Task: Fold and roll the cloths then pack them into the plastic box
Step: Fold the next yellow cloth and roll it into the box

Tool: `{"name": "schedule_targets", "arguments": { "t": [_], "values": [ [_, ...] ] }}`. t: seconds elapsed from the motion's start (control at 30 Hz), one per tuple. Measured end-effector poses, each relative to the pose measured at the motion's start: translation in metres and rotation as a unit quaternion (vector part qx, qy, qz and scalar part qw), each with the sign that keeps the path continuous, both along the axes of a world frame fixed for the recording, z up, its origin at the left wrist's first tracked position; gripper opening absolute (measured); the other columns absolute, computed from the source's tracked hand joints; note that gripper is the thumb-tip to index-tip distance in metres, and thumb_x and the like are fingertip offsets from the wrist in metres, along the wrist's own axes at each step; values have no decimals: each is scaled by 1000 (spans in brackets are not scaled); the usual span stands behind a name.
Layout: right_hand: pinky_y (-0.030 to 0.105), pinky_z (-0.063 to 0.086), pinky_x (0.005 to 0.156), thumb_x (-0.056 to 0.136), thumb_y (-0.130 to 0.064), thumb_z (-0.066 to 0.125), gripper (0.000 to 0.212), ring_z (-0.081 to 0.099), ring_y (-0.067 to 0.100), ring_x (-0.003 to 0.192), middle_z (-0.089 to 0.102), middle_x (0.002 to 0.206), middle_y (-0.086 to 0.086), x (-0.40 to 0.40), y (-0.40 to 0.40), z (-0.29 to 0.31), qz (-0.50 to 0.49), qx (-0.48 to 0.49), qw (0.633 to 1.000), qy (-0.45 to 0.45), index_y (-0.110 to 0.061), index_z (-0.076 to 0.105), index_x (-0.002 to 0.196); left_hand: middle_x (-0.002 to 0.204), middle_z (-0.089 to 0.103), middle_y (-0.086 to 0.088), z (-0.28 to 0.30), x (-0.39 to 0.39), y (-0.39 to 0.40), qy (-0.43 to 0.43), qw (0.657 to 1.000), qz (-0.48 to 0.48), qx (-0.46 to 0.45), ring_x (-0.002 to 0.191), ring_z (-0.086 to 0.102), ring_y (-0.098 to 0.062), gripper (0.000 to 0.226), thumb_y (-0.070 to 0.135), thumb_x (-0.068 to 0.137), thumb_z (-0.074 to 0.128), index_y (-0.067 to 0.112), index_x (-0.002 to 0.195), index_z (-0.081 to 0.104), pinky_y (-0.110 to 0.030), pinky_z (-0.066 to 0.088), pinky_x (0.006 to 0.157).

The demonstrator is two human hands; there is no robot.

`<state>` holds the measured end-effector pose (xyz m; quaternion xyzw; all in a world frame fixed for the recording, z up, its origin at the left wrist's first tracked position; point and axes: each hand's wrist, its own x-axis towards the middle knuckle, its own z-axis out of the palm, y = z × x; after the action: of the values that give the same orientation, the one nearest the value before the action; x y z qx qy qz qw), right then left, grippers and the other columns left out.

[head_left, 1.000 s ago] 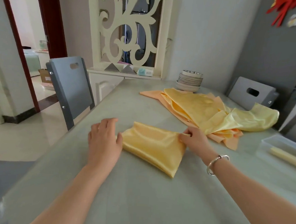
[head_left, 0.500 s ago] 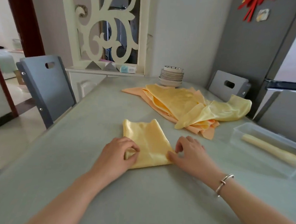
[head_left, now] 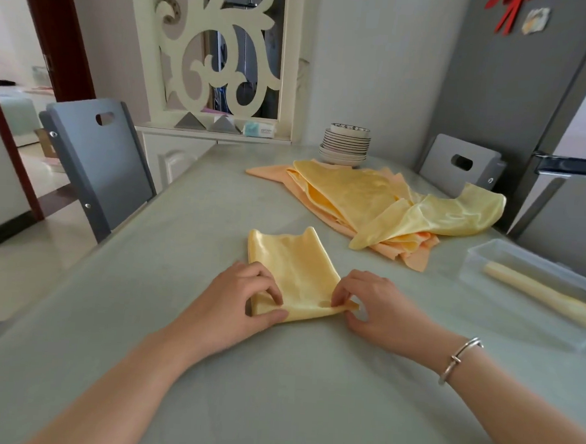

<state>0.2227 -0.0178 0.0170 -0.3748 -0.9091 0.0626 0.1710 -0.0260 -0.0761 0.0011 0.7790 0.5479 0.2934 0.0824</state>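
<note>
A folded yellow satin cloth (head_left: 290,266) lies on the table straight ahead, its long side pointing away from me. My left hand (head_left: 235,300) pinches its near left corner between thumb and fingers. My right hand (head_left: 379,307) pinches the near right corner and lifts that edge slightly. Further back lies a pile of yellow and orange cloths (head_left: 371,206). The clear plastic box (head_left: 488,261) stands at the right, with one rolled pale-yellow cloth (head_left: 541,295) inside.
A stack of bowls and plates (head_left: 346,146) stands at the far end of the table by the wall. Grey chairs stand at the left (head_left: 96,161) and the far right (head_left: 459,166). A grey refrigerator (head_left: 532,99) rises at the right.
The cloth was turned from crosswise to lengthwise. Both hands came to its near edge and now pinch the two near corners, raising the edge a little. The head camera swung right.
</note>
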Motion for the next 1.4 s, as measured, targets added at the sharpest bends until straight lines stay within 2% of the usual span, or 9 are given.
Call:
{"name": "schedule_targets", "arguments": {
  "t": [0.1, 0.3, 0.57, 0.73, 0.87, 1.07, 1.23, 1.3, 1.4],
  "values": [
    [22, 38, 85, 82, -21, 59, 12, 50, 4, 91, 53, 91, -16, -2, 0, -4, -21, 9, 1000, 12, -27, 61, 93, 89, 57, 21, 4, -3, -5, 41, 999, -9, 13, 88, 51, 0, 32, 61, 69, 57, 33, 84, 64, -20, 43, 81],
    [6, 38, 71, 87, -26, 62, 3, 53, -3, 83, 62, 83, -12, -3, 0, -5, -97, -111, 980, 136, -25, 65, 86, 82, 62, 18, 7, -3, -10, -1, 999, 25, -20, 81, 59, -3, 9, 35, 70, 64, 29, 76, 61, -25, 48, 75],
    [22, 43, 67, 84, -23, 65, 3, 56, 14, 78, 62, 80, 0, -10, -1, -6, -151, -129, 962, 187, -23, 62, 84, 80, 65, 12, -5, -5, 1, -127, 982, 122, -71, 85, 59, -3, 17, 26, 83, 69, 33, 70, 60, -19, 42, 73],
    [25, 36, 78, 87, -32, 60, 7, 47, 5, 84, 56, 79, -11, -14, 0, -9, -165, -81, 975, 125, -27, 56, 91, 73, 62, 9, -6, 4, 4, -113, 979, 159, -63, 58, 49, -3, 15, 24, 84, 66, 29, 77, 54, -19, 35, 58],
    [26, 33, 82, 89, -36, 56, 14, 41, 8, 89, 50, 85, -15, -15, 1, -10, -153, -1, 987, 42, -28, 48, 97, 60, 54, 10, -7, 6, 4, -57, 984, 167, -18, 71, 50, -10, 24, 23, 81, 69, 30, 81, 46, -30, 42, 72],
    [24, 32, 84, 82, -13, 64, 22, 42, 14, 96, 47, 99, -10, -15, 1, -13, -79, 130, 988, -14, -28, 56, 97, 74, 57, 18, -2, 6, 5, 57, 989, 100, 91, 80, 42, -9, 21, 13, 74, 74, 29, 75, 60, -24, 30, 74],
    [23, 27, 89, 76, -8, 61, 29, 52, 15, 99, 59, 94, -15, -10, 1, -12, -33, 155, 986, -52, -30, 61, 94, 72, 63, 18, -1, 2, 5, 94, 987, 65, 109, 77, 52, -8, 18, 12, 73, 74, 29, 73, 66, -23, 34, 75],
    [23, 25, 97, 77, -15, 59, 29, 48, 10, 106, 58, 97, -18, -7, 0, -9, -31, 138, 988, -67, -32, 62, 100, 75, 64, 19, 0, 0, 2, 89, 988, 65, 105, 80, 54, -8, 5, 25, 77, 69, 29, 77, 68, -24, 37, 78],
    [24, 20, 106, 81, -28, 56, 29, 40, 3, 113, 55, 104, -22, -3, 0, -4, -37, 86, 994, -56, -36, 60, 109, 87, 65, 19, 2, -1, -1, 62, 994, 62, 67, 85, 55, -5, 13, 37, 77, 69, 29, 87, 69, -22, 40, 81]
  ]
}}
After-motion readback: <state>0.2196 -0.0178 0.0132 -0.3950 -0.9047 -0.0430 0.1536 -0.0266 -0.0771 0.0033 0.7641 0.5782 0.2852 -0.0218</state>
